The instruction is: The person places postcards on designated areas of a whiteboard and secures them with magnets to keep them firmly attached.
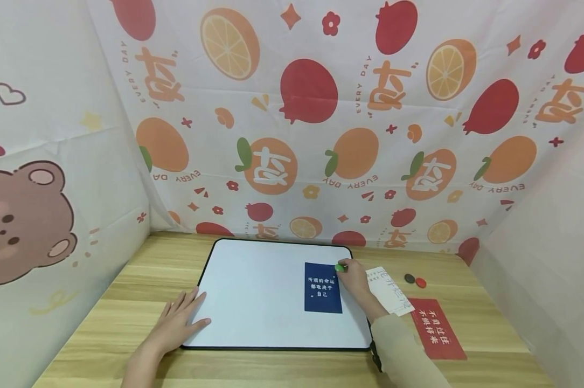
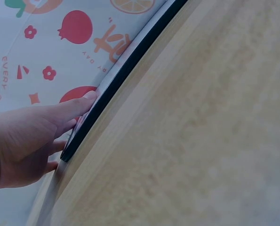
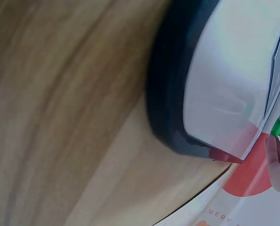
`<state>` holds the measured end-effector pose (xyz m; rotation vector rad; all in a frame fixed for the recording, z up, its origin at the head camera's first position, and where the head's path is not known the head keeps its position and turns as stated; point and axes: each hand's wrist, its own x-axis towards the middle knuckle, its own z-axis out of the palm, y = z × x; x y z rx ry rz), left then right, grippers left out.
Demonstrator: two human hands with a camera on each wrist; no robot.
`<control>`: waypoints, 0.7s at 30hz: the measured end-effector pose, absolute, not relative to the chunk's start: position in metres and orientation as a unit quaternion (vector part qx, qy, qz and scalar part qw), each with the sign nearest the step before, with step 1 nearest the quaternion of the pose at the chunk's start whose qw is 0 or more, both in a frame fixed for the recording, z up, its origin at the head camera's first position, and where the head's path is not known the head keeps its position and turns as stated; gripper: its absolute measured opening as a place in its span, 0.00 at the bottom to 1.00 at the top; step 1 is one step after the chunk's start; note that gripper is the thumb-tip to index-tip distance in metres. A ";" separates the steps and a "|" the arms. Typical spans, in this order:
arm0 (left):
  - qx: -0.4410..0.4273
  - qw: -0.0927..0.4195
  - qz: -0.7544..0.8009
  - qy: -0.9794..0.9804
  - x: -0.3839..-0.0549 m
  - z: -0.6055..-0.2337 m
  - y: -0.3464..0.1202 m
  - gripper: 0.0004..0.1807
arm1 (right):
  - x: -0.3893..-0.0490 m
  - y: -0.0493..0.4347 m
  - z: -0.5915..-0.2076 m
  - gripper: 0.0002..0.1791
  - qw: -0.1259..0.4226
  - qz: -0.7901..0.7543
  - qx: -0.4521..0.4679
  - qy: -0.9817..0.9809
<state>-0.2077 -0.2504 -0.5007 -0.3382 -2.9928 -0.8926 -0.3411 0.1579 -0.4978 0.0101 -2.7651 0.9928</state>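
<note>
- The right hand (image 1: 355,281) pinches a green disc (image 1: 339,268) between thumb and fingers, at the far right corner of the blue card (image 1: 323,302); whether disc and card touch cannot be told.
- The blue card lies on the right part of the whiteboard (image 1: 253,296), its lettering uncovered.
- The left hand (image 1: 175,323), fingers spread and thumb apart, rests at the board's left edge; light, even pressure here should stop the board from sliding.
- Good placement likely calls for lowering the disc flat and straight, overlapping the corner without dragging the card askew.
- The pinch is best released only once the disc sits firmly.
- The black disc (image 1: 409,278) and red disc (image 1: 421,283) lie right of the board.
</note>
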 end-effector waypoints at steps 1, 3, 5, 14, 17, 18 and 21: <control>-0.108 0.001 -0.284 -0.953 -0.208 -0.501 -0.250 0.40 | -0.341 0.158 -0.498 0.14 0.102 0.336 0.003 -0.936; -0.108 0.001 -0.284 -0.953 -0.208 -0.501 -0.250 0.40 | -0.342 0.158 -0.499 0.13 0.104 0.335 0.004 -0.936; -0.109 0.001 -0.284 -0.953 -0.208 -0.501 -0.250 0.40 | -0.342 0.157 -0.500 0.13 0.106 0.334 0.008 -0.937; -0.106 0.001 -0.283 -0.953 -0.207 -0.502 -0.251 0.40 | -0.348 0.150 -0.503 0.14 0.092 0.330 0.018 -0.939; -0.107 0.002 -0.282 -0.953 -0.207 -0.502 -0.251 0.40 | -0.350 0.148 -0.503 0.14 0.078 0.326 0.010 -0.942; -0.107 0.003 -0.282 -0.953 -0.207 -0.502 -0.251 0.40 | -0.350 0.147 -0.503 0.14 0.073 0.323 0.005 -0.943; -0.109 0.005 -0.284 -0.952 -0.207 -0.503 -0.251 0.39 | -0.352 0.146 -0.504 0.14 0.061 0.317 -0.007 -0.946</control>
